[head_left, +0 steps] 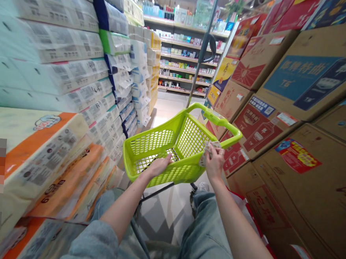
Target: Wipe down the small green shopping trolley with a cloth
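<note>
A lime-green plastic shopping cart [144, 143] with a lattice basket stands before my knees, its push handle [216, 118] at the right. The basket holds nothing that I can see. My left hand [158, 166] grips the near rim; its thumb lies on the inner side and its other fingers are mostly hidden. Pinched in my right hand [214, 159] is a pale, crumpled wiping cloth with small dark marks [202, 160]. It presses against the rim's right corner, just below the handle.
Packs of tissue paper [76, 75] are piled high on the left, with orange packs [65, 177] close to my left arm. Cardboard cartons [298, 75] form a wall on the right. A dark metal pole [197, 72] rises behind the cart. Shelves of small goods [186, 59] stand farther back.
</note>
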A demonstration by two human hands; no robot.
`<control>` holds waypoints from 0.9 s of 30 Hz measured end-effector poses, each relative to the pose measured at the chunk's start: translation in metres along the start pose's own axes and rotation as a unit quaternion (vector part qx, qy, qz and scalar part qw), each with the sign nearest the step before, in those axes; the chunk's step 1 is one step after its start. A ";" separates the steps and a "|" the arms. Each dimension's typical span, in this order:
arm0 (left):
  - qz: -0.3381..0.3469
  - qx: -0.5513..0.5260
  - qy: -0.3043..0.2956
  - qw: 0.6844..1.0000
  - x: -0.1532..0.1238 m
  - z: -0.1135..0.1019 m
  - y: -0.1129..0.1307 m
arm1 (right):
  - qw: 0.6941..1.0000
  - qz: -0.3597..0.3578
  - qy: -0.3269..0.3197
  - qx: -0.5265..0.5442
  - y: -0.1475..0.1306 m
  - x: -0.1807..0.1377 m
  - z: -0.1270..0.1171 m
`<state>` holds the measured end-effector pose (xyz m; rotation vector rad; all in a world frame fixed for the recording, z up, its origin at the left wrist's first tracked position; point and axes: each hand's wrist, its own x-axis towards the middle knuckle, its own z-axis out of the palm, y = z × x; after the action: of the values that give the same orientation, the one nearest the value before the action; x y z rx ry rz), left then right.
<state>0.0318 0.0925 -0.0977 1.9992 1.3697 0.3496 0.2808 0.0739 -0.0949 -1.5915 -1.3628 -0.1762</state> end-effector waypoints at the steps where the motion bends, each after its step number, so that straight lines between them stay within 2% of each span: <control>1: -0.002 -0.003 0.000 1.000 0.000 0.001 0.000 | 1.000 -0.018 -0.022 -0.002 -0.006 -0.004 0.005; 6: 0.003 -0.051 0.017 0.999 0.001 0.007 0.000 | 0.991 -0.080 -0.105 0.016 -0.051 -0.056 0.040; 9: -0.005 -0.094 0.023 0.995 0.004 0.007 -0.003 | 0.983 -0.112 -0.144 0.033 -0.062 -0.075 0.048; 12: 0.012 -0.101 0.007 0.995 0.002 0.002 -0.012 | 0.976 -0.138 -0.168 0.022 -0.050 -0.062 0.037; 14: 0.020 -0.042 -0.002 0.999 -0.004 -0.003 -0.022 | 0.979 -0.128 -0.155 -0.009 -0.033 -0.040 0.022; 17: -0.049 0.096 -0.009 0.994 -0.018 -0.009 -0.038 | 0.990 -0.083 -0.101 -0.059 -0.006 -0.003 0.000; 20: -0.072 0.111 -0.004 0.991 -0.028 -0.009 -0.047 | 0.992 -0.035 -0.064 -0.102 0.009 0.019 -0.005; 23: -0.074 0.123 0.001 0.990 -0.028 -0.003 -0.046 | 0.994 -0.048 -0.060 -0.081 0.002 0.011 0.008; 27: -0.068 0.113 0.002 0.991 -0.022 0.003 -0.042 | 0.988 -0.097 -0.115 -0.016 -0.033 -0.035 0.035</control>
<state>-0.0053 0.0805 -0.1242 2.0700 1.6001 0.1410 0.2251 0.0717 -0.1165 -1.5393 -1.7028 -0.1346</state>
